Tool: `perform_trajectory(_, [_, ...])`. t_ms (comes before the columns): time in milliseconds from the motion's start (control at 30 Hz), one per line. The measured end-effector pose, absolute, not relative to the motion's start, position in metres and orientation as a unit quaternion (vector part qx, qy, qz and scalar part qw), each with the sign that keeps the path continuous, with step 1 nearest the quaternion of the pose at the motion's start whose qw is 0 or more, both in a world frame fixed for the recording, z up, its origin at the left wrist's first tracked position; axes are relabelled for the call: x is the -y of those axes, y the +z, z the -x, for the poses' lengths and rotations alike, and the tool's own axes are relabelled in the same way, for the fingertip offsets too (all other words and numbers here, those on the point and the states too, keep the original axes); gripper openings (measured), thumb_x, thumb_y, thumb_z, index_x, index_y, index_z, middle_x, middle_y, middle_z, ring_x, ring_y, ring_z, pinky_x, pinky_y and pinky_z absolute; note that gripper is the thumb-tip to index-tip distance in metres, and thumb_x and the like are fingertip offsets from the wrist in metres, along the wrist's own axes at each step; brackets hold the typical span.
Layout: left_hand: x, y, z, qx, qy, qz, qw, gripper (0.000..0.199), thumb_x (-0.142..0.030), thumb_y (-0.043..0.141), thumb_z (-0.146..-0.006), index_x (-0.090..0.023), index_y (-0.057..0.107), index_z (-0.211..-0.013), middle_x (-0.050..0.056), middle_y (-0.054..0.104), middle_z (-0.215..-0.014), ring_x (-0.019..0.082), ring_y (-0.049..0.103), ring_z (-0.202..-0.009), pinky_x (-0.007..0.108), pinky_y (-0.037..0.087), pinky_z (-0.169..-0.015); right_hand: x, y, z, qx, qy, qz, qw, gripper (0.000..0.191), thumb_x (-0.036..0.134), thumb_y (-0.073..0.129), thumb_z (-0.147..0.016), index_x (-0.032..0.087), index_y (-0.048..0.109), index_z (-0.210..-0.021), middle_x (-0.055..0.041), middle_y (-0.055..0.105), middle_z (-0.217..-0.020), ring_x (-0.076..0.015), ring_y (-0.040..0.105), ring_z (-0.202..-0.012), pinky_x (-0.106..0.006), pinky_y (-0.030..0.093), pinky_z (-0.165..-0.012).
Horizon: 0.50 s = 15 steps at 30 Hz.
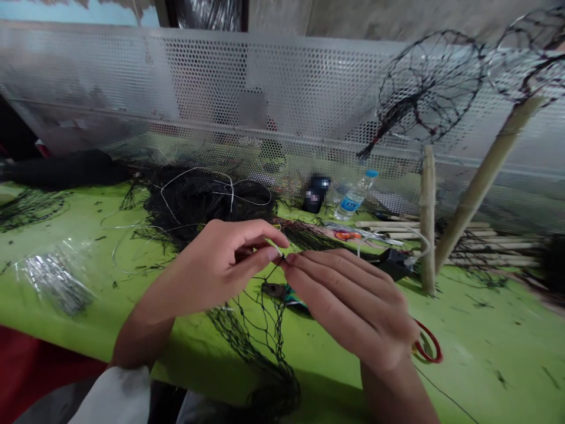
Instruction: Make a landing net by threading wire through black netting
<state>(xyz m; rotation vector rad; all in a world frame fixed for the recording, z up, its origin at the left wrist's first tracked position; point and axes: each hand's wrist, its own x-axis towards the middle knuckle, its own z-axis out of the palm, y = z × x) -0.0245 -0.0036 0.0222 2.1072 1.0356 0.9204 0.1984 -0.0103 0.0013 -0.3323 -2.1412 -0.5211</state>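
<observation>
**— What have your hands got right now?**

— My left hand [216, 265] and right hand [353, 300] are together over the middle of the green table [485, 330], fingertips nearly touching. Both pinch the same spot: a strand of the black netting [265, 330], with a thin pale wire [277, 250] showing at the pinch. Left thumb and forefinger are closed on it from the left, right fingertips closed on it from the right. Whether the wire is knotted there I cannot tell, too small.

**— And where does the netting go?**

— It hangs straight down from my fingers, across the table's near edge and towards my lap. Beyond my hands sits a big dark heap of net [198, 197] with loose loops of wire lying on it.

**— What else is around you?**

— Red-handled scissors [427, 346] just under my right wrist, partly hidden. A plastic bag of shiny wire pieces [53, 280] well off to my left. A water bottle [355, 197] by the perforated metal screen [220, 82] at the back, and bamboo sticks [427, 218] standing to the right, with round netted hoops [428, 85] on them.
</observation>
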Motion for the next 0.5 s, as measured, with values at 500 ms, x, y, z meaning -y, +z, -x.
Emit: perform_trajectory(500, [0.0053, 0.0235, 0.0235, -0.392, 0.351, -0.784, 0.329, 0.031, -0.03, 0.068, -0.097, -0.026, 0.069, -0.128, 0.001, 0.081, -0.108, 0.01, 0.069, -0.066, 0.018, 0.05, -0.053, 0.0077, 0.002, -0.2061, 0.872, -0.182, 0.122, 0.438, 0.015, 0.001, 0.069, -0.09, 0.001, 0.073, -0.104, -0.0175, 0.08, -0.1, -0.0271, 0.078, -0.097, -0.042, 0.067, -0.084])
